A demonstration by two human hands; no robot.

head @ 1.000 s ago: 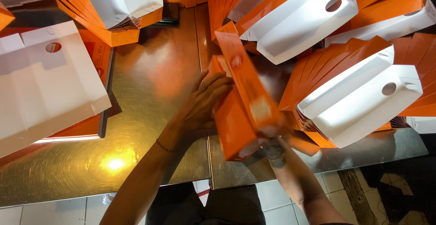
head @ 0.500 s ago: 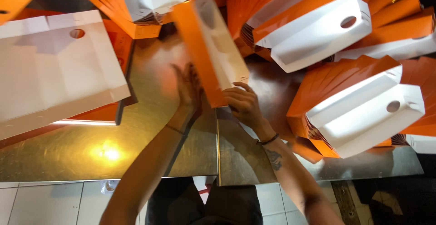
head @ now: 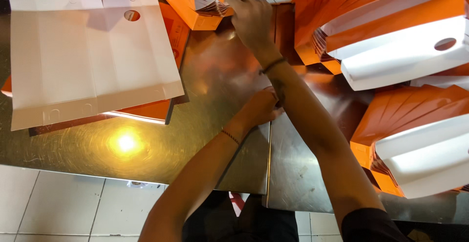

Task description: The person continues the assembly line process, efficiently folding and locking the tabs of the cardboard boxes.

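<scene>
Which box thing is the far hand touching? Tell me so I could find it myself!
Start at the shiny metal table and look to its far edge, near the middle. There the right hand rests on a stack of folded orange cartons, nested upright with white insides. Unlike the big white flat carton sheet lying open on the left, this stack is folded, orange outside, and right under the fingers.

Single head-worn view, looking steeply down from close above at the metal surface, floor tiles along the bottom edge, both forearms entering from below.
</scene>
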